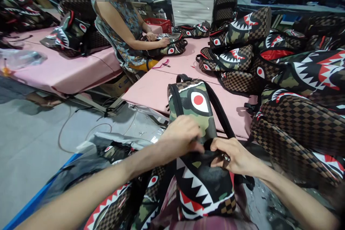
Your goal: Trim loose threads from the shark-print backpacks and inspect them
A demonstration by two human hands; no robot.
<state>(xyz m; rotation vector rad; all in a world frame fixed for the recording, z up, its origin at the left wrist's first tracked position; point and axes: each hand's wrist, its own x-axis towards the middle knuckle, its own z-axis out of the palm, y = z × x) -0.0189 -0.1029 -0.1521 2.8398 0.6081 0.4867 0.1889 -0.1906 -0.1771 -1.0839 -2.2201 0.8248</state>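
Nearly closed, left grip [185,134] and right grip [234,155] hold a backpack [202,170].

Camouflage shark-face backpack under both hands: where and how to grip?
Probably pinch the black strap loop at the eye end, from the far side over the pink table: it arches off the backpack, clear of the left hand and right hand.

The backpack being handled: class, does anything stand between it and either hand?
Nothing visible blocks them: the right hand touches the backpack, and the blurred left hand is over it. A small shiny item shows at the right hand.
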